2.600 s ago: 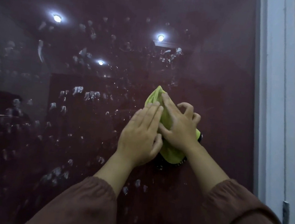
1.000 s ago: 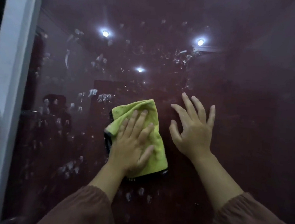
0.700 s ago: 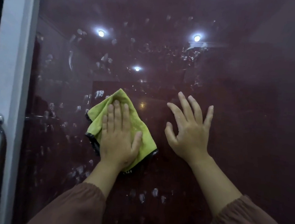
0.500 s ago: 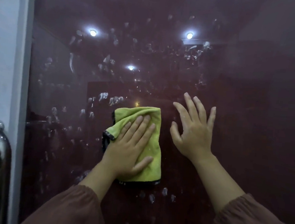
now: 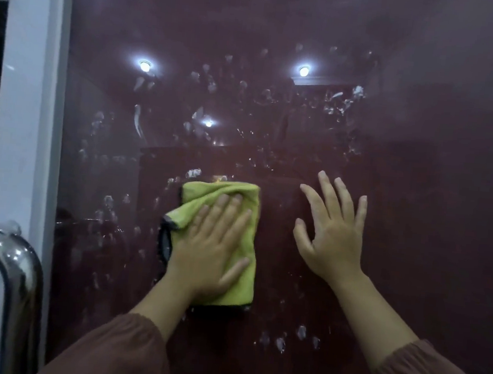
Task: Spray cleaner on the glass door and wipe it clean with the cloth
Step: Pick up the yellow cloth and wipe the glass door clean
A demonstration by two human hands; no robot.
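Left fingers [image 5: 231, 212]: straight and spread, pressing flat on the cloth [image 5: 243, 246]; nothing gripped.
Left hand [image 5: 209, 252]: palm down on the cloth's lower left part, holding it against the glass.
Right fingers [image 5: 339, 201]: straight and fanned, resting on bare glass just right of the cloth; nothing held.
Right hand [image 5: 330, 239]: apparently bracing only; not touching the cloth.
Cloth: yellow-green, folded to a rough rectangle, dark edging at its left and bottom; lies at mid-height, centre-left of the pane.
Glass door [image 5: 417, 201]: dark, reflective, 3 ceiling lights mirrored in it. White droplets and smears of cleaner [image 5: 279, 342] sit above, left of and below the cloth; the right side looks largely free of them.
Step in hand (judgement): wiping, partly done.
Method note: keep the palm flat with even pressure, overlap passes, work toward the spotted left and upper areas, then the drops below; refold once the cloth face looks wet.
Surroundings: white frame [image 5: 28, 108] at left, chrome handle [image 5: 19, 280] near it.
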